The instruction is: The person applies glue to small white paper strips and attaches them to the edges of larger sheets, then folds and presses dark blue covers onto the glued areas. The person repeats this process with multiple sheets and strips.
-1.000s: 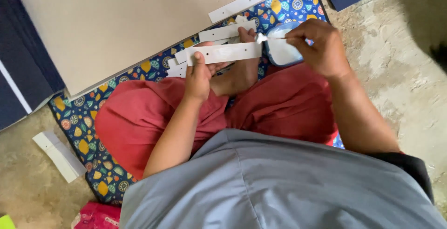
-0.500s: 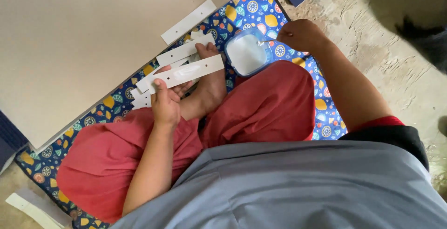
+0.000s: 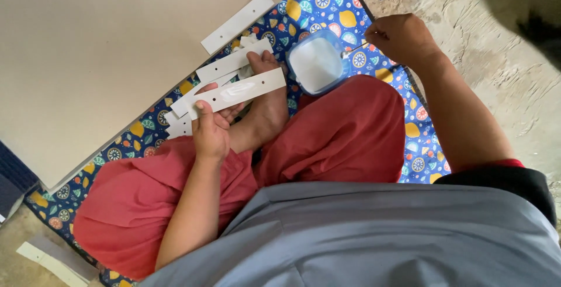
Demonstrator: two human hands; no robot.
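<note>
Right hand (image 3: 402,37) has swung out past the tub (image 3: 316,61), fist closed around a thin stick. Left hand (image 3: 211,129) pinches the white strip (image 3: 236,93), its long side pointing toward the tub near the mat's (image 3: 327,1) far edge.

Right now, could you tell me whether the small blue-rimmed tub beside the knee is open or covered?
Open: the small blue-rimmed tub has no lid on it, and white paste shows across its whole top.
</note>
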